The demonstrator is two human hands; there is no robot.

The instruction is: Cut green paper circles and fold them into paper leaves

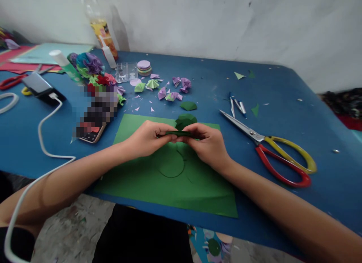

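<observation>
Between my two hands a thin folded piece of dark green paper (181, 133) is pinched, seen nearly edge-on. My left hand (148, 139) grips its left end with thumb and fingers, and my right hand (207, 144) grips the right end. Both are closed above a green paper sheet (158, 189), which has a circle drawn on it near the middle. Just beyond my fingertips lies a dark green cut paper piece (186, 120). Farther back is another small folded green piece (188, 105).
Large scissors (256, 136) with red and yellow handles lie to the right, below a compass (237, 104). Purple paper flowers (171, 94) and scraps are scattered behind. At left are a phone (96, 129), a white cable (42, 133), a glue stick (66, 66) and a bottle (102, 27).
</observation>
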